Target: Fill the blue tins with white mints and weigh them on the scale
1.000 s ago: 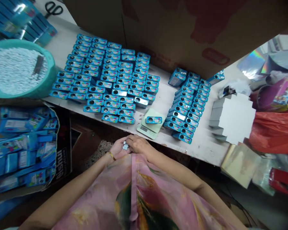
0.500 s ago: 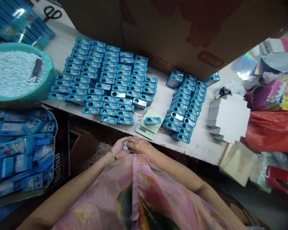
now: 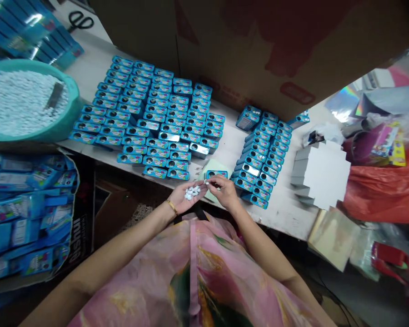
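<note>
cupped left hand (image 3: 185, 196) holds white candies (image 3: 192, 192); right hand (image 3: 224, 190) pinches one beside the crosswise blue tin (image 3: 216, 174).

We see white pellets (image 3: 192, 192) in our left hand (image 3: 186, 197), blue tins (image 3: 157, 118) with multicoloured labels on a white table (image 3: 286, 213). Our bangle (image 3: 172, 207) is gold, the basin (image 3: 59, 129) teal, our garment (image 3: 197, 277) pink with green patches.
</note>
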### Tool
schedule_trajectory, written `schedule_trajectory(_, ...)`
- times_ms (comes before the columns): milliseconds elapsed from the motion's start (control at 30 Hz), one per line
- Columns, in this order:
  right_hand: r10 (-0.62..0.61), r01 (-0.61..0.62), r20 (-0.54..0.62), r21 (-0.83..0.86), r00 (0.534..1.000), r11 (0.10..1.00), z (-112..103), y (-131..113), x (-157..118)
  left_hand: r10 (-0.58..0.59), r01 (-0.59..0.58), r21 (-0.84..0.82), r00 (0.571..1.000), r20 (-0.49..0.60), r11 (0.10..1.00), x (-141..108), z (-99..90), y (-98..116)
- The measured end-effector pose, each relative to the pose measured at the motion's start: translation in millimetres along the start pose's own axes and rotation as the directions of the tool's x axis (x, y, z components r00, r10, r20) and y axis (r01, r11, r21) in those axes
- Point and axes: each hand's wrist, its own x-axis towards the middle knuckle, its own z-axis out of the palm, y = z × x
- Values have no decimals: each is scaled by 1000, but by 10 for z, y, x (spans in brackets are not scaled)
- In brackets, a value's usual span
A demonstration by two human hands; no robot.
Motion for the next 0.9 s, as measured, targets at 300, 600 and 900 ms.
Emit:
schedule_trajectory(300,37,-59,-162,-137,986,989,-208,119,118,103,-102,11,989,-111,995,251,-57,101)
schedule_trajectory(600,-11,9,-76,-16,997,1000,-127,-36,122,86,-87,-14,993,-81,996,22,-26,132)
schedule_trajectory(900,83,-118,-129,-295,988,948,-526,639,-74,144,-163,-66,962,-230,984,-357,-535,275)
